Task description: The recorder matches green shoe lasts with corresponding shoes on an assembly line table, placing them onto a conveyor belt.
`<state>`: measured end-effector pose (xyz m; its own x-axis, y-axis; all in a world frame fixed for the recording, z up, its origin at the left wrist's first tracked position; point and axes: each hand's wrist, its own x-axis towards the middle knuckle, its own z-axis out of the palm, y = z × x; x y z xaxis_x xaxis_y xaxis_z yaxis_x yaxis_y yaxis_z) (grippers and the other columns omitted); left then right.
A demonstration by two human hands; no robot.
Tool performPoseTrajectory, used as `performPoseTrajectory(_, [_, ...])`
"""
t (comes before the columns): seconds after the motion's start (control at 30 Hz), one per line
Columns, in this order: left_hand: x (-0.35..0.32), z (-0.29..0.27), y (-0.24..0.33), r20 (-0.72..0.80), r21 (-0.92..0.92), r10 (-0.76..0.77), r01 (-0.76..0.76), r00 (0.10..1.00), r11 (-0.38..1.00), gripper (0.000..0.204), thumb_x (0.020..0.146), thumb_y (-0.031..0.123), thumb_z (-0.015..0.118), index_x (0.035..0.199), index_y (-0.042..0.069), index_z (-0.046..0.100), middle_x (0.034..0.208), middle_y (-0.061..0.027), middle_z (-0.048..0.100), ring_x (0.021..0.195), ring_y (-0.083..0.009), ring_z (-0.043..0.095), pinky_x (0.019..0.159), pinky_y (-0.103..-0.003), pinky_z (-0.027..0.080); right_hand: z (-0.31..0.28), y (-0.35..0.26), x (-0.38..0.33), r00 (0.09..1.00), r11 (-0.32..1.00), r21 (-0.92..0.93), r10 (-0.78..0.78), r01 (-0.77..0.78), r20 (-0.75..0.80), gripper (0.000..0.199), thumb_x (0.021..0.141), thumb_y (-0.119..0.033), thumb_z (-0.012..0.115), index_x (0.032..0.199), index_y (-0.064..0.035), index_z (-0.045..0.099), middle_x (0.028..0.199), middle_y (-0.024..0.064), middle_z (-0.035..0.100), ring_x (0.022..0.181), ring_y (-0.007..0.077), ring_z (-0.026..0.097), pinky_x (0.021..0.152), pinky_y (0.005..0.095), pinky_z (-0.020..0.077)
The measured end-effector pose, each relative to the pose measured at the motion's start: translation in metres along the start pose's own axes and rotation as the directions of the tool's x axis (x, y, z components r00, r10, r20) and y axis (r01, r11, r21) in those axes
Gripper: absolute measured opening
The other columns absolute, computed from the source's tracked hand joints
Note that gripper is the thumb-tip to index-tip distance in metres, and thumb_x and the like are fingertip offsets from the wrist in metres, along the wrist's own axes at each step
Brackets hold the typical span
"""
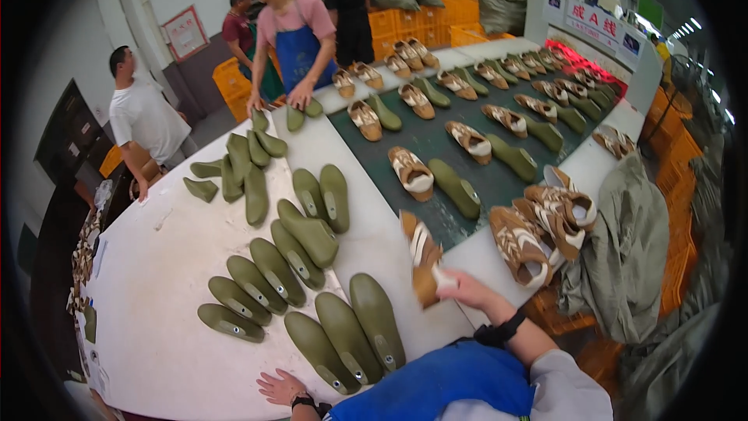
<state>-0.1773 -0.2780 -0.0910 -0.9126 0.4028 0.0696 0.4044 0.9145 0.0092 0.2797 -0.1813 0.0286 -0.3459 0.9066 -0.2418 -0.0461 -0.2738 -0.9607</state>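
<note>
My right hand (467, 288) grips a brown-and-white sneaker (421, 253) by its heel end, over the white table edge beside the green conveyor belt (452, 222). My left hand (282, 387) lies flat with fingers spread on the white table (164, 343). Just above it, several olive-green shoe lasts (319, 347) stand in a row. More lasts (269, 269) line up behind them, with a loose pile of lasts (245, 164) farther back. To the right of my right hand, several brown sneakers (518, 245) sit bunched together.
Along the belt run rows of brown sneakers (467, 140) paired with green lasts (454, 187). A co-worker in a blue apron (300, 54) handles lasts across the table. Grey-green cloth (619, 242) hangs over orange crates (674, 203) at right. A person in white (148, 109) stands at left.
</note>
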Motion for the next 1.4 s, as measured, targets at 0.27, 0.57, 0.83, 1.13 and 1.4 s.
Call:
performPoseTrajectory(0.27, [0.001,0.002,0.007,-0.017,0.068,0.020,-0.019,1.000,0.998,0.053,0.091,0.047,0.034,0.135,0.018,0.035,0.143,-0.0039,0.029,0.129,-0.0302,0.030,0.100,-0.051,0.028,-0.022,-0.029,-0.019,0.894,0.558,0.783,-0.447,0.273,0.007,0.076,0.079,-0.024,0.065,0.139,-0.0067,0.022,0.136,0.0076,0.038,0.125,0.0218,0.038,0.105,0.0416,0.0268])
performPoseTrajectory(0.57, [0.001,0.003,-0.002,0.006,0.055,-0.009,0.008,1.000,0.998,0.054,0.090,0.048,0.034,0.136,0.019,0.033,0.144,-0.0036,0.029,0.131,-0.0284,0.028,0.101,-0.050,0.027,-0.027,-0.026,-0.026,0.998,0.439,-0.898,-0.051,-0.005,-0.030,0.037,0.076,-0.034,0.062,0.108,-0.0164,0.059,0.094,0.0160,0.062,0.089,0.0296,0.061,0.075,0.0365,0.0474])
performPoseTrajectory(0.83, [0.003,0.003,-0.003,0.016,0.038,-0.018,0.017,1.000,0.999,0.055,0.090,0.049,0.034,0.136,0.020,0.033,0.144,-0.0047,0.027,0.131,-0.0292,0.026,0.102,-0.051,0.026,-0.013,-0.011,-0.020,0.923,-0.050,-0.993,0.368,-0.105,-0.116,0.038,0.073,-0.037,0.062,0.105,-0.0159,0.060,0.091,0.0102,0.064,0.089,0.0281,0.061,0.075,0.0453,0.0470])
performPoseTrajectory(1.13, [-0.002,-0.003,0.004,0.011,0.004,0.005,-0.005,1.000,1.000,0.054,0.091,0.045,0.036,0.136,0.016,0.034,0.144,-0.0062,0.028,0.130,-0.0309,0.027,0.102,-0.050,0.025,0.104,-0.026,0.052,0.788,0.286,-0.864,0.363,0.414,0.498,0.054,0.082,-0.042,0.055,0.127,-0.0147,0.043,0.088,0.0168,0.064,0.082,0.0355,0.061,0.069,0.0450,0.0478])
performPoseTrajectory(1.4, [0.000,-0.004,-0.001,0.010,0.010,0.001,-0.001,1.000,1.000,0.054,0.091,0.045,0.036,0.136,0.017,0.033,0.144,-0.0068,0.027,0.131,-0.0306,0.027,0.103,-0.050,0.025,0.124,0.004,0.059,0.852,0.356,-0.870,0.275,0.341,0.446,0.041,0.081,-0.039,0.052,0.113,-0.0141,0.053,0.087,0.0164,0.065,0.081,0.0349,0.062,0.070,0.0437,0.0489])
